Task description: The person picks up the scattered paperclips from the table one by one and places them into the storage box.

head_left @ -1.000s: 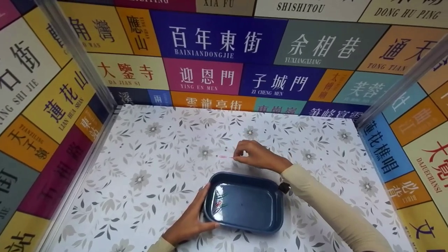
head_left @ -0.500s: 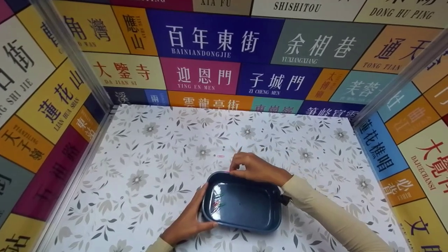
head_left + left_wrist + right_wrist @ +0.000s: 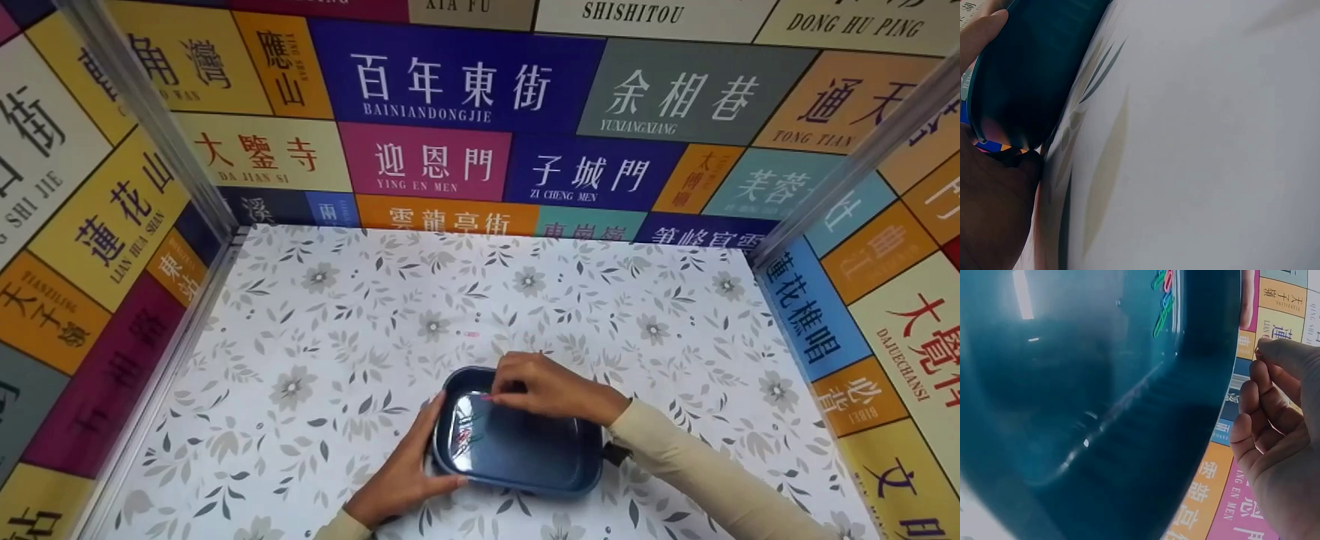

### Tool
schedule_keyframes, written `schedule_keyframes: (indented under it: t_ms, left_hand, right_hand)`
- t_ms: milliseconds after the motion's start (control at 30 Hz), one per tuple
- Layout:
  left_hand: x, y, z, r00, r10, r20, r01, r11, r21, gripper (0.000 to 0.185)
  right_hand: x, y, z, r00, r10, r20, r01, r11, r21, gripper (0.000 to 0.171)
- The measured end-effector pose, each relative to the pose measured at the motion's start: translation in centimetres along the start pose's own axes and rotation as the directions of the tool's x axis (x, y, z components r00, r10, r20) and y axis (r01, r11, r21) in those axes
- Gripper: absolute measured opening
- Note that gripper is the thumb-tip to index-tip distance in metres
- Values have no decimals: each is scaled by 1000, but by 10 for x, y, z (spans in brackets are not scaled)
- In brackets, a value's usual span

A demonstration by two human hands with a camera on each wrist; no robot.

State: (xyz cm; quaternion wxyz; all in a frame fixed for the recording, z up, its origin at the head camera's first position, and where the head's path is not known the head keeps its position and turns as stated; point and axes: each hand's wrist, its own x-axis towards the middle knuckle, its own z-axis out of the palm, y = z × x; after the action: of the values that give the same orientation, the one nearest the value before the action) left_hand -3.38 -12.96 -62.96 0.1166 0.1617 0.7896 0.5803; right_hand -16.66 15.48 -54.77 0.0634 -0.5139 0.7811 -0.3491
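A deep blue rectangular tray [image 3: 517,457] with rounded corners stands on the table. At its left end, my left hand [image 3: 401,469] holds it, fingers along the outer wall and thumb at the near rim. My right hand [image 3: 551,386] reaches over the far rim, pinching a small pink paper clip [image 3: 486,397] between thumb and fingertips. Several green, red and blue paper clips [image 3: 1163,304] lie on the tray's floor near the left end. Another pink paper clip [image 3: 471,334] lies on the table behind the tray. In the left wrist view the left thumb [image 3: 988,34] overlaps the tray's rim.
The table [image 3: 360,300] is covered with a white leaf-and-flower print. Colourful panels with Chinese lettering [image 3: 457,82] rise at the back and both sides, with pale corner posts [image 3: 172,135] between them. A dark wrist strap [image 3: 616,453] shows below the right sleeve.
My right hand has lifted the pink paper clip from the table and brought it toward me, over the tray's far rim. The left hand still holds the tray.
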Motion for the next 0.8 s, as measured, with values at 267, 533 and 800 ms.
schedule_keyframes:
  t_ms: [267, 533, 800]
  left_hand:
    - [0, 2, 0, 1000, -19, -2, 19, 1000, 5, 128]
    - [0, 2, 0, 1000, -28, 1, 28, 1000, 3, 127]
    - [0, 3, 0, 1000, -17, 0, 17, 1000, 6, 128]
  right_hand:
    - [-11, -6, 10, 1000, -11, 25, 10, 999, 41, 6]
    - [-20, -3, 23, 997, 50, 64, -52, 998, 21, 4]
    - [-24, 4, 32, 988, 98, 121, -100, 995, 10, 7]
